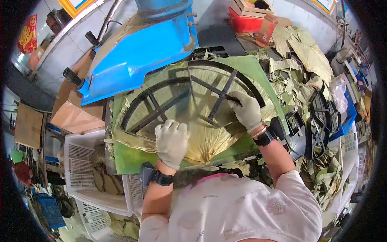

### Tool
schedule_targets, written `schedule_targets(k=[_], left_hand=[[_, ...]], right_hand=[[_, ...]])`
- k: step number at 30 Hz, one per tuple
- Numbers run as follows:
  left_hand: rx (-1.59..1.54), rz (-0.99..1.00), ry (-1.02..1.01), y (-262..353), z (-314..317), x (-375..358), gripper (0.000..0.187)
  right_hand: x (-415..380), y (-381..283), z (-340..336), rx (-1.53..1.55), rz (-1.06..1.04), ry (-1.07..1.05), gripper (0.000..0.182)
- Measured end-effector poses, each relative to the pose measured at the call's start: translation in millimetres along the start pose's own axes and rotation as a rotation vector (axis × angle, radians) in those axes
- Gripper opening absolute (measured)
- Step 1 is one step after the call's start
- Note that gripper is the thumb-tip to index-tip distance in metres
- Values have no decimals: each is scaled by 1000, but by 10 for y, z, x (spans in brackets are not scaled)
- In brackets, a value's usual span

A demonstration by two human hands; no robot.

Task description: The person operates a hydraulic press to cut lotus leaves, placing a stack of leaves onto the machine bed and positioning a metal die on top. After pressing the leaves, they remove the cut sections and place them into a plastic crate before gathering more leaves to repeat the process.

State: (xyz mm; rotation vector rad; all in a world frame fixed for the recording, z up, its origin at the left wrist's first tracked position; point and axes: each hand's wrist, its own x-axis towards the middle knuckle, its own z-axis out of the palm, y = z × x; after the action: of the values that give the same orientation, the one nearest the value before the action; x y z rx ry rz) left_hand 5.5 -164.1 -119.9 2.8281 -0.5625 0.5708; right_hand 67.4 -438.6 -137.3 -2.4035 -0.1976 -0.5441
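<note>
I'm handling black framework [221, 95]
My right hand [246, 112] is gripping it; my left hand [172, 143] is curling, hold unclear. One bottle [267, 30] is showing blurred lettering.

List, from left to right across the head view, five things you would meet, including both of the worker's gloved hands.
Brown panel → upper white crate → left gloved hand → right gloved hand → clear plastic bag.

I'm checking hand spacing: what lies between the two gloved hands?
In the head view, a pale leaf, with part of a black frame on it.
</note>
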Motion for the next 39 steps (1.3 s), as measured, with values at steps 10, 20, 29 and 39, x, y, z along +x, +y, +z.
schedule_targets(k=[10, 20, 29, 39], left_hand=[[28, 48, 27, 16, 306, 221, 16], [55, 71, 16, 33, 349, 324, 13], [-52, 144, -167, -44, 62, 392, 21], [170, -456, 580, -3160, -1403, 880, 52]], right_hand=[[1, -22, -2, -74, 132, -153, 27], [10, 38, -5, -87, -6, -174, 27], [12, 22, -9, -96, 14, -210, 26], [-7, 1, -9, -97, 26, -130, 22]])
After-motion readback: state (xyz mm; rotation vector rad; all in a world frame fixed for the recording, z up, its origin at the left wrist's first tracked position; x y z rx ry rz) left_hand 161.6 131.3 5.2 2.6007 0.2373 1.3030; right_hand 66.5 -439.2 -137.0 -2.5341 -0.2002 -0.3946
